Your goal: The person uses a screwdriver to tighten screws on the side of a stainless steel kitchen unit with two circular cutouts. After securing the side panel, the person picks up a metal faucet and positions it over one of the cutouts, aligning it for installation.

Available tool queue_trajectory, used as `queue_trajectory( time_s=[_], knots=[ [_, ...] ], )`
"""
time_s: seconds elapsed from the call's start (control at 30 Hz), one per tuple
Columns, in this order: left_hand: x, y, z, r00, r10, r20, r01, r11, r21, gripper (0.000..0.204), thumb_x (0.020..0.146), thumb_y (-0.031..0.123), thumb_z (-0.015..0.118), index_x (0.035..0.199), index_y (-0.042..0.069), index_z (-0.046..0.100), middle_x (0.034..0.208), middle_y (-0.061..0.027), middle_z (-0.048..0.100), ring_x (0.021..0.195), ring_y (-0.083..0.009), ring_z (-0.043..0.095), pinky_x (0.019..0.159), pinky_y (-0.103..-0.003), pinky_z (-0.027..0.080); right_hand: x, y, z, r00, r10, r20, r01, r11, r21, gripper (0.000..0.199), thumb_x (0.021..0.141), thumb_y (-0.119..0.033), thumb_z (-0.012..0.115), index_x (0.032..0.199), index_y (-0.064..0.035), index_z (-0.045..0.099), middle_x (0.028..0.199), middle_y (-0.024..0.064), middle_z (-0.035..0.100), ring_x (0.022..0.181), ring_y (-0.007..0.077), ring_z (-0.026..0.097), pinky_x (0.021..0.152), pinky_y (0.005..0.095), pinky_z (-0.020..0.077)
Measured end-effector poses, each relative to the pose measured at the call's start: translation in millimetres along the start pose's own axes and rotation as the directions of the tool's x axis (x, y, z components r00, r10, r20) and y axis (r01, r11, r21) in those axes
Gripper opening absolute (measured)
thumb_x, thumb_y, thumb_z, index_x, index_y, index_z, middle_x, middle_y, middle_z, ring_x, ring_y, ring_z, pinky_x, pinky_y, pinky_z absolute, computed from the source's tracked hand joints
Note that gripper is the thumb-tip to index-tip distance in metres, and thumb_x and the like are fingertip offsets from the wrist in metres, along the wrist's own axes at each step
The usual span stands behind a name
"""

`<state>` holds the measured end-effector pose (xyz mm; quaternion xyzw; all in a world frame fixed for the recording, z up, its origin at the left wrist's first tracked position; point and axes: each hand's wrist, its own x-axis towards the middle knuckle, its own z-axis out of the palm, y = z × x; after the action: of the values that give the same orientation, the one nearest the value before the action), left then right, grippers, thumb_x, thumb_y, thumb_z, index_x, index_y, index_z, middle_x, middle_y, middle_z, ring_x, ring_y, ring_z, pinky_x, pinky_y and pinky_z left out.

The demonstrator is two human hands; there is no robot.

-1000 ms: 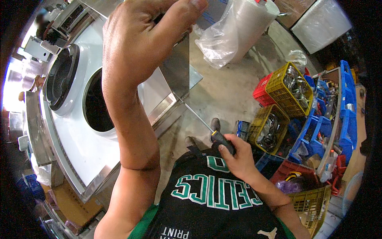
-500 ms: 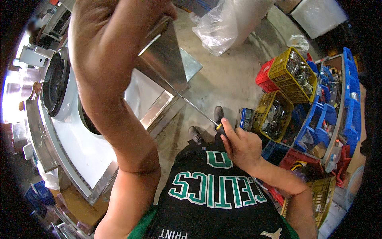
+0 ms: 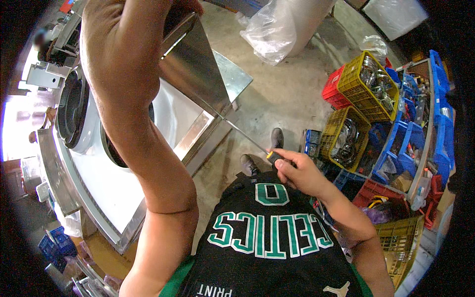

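Observation:
A long screwdriver [image 3: 247, 136] with a black and yellow handle is held in my right hand [image 3: 300, 171], closed round the grip in front of my body. Its thin shaft runs up and left, its tip at the lower corner of an upright metal panel [image 3: 195, 64]. Bent up across the left side, my left arm reaches the top edge. Only a small part of my left hand [image 3: 194, 7] shows there, beside the panel's upper end, and its fingers are hidden. Under that arm lies a white appliance top [image 3: 111, 198] with round dark openings and a metal frame.
Yellow crates [image 3: 341, 141] of metal parts and a red crate [image 3: 332, 89] stand at right. Beyond them is a rack with blue bins [image 3: 413, 143]. A plastic-wrapped roll [image 3: 287, 29] stands at the far side. A metal sheet [image 3: 230, 74] juts out behind the panel.
My right hand has turned on the screwdriver handle, with more of the handle now showing. The view has shifted slightly, and my left arm sits a little further left.

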<state>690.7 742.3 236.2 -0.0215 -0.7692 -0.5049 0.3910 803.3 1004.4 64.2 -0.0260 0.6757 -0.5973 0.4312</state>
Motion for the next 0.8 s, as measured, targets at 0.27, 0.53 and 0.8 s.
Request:
queue_trajectory(
  time_s=[0.27, 0.53, 0.8],
  knots=[
    [23, -11, -39, 0.934, 0.009, 0.358, 0.023, 0.996, -0.084, 0.060, 0.104, 0.045, 0.039, 0.093, -0.006, 0.069, 0.085, -0.0181, 0.071, 0.079, -0.0262, 0.069, 0.082, -0.034, 0.053, -17, -9, 34, 0.698, -0.680, -0.224, 0.062, 0.369, -0.927, 0.047, 0.085, -0.017, 0.075, 0.129, -0.0167, 0.061, 0.080, 0.0076, 0.056, 0.065, 0.0326, 0.062, 0.055, 0.0420, 0.0490],
    [27, -13, -27, 0.953, 0.052, 0.298, -0.081, 0.993, 0.087, 0.053, 0.103, 0.040, 0.044, 0.092, -0.004, 0.070, 0.081, -0.0153, 0.071, 0.068, -0.0154, 0.064, 0.070, -0.027, 0.049, -36, -13, 21, 0.669, -0.680, -0.298, 0.196, 0.549, -0.813, 0.035, 0.079, -0.003, 0.074, 0.113, -0.0044, 0.063, 0.095, 0.0146, 0.058, 0.077, 0.0382, 0.063, 0.068, 0.0424, 0.0515],
    [-2, 17, 7, 0.999, 0.030, -0.013, -0.030, 1.000, -0.001, 0.050, 0.093, 0.039, 0.062, 0.061, 0.000, 0.067, 0.056, -0.0077, 0.060, 0.051, -0.0119, 0.050, 0.055, -0.024, 0.038, -25, -9, -4, 0.984, 0.174, -0.046, -0.143, 0.910, 0.389, 0.037, 0.104, -0.033, 0.051, 0.107, 0.0004, 0.068, 0.071, 0.0076, 0.061, 0.048, 0.0128, 0.051, 0.044, 0.0262, 0.0404]
  ],
)
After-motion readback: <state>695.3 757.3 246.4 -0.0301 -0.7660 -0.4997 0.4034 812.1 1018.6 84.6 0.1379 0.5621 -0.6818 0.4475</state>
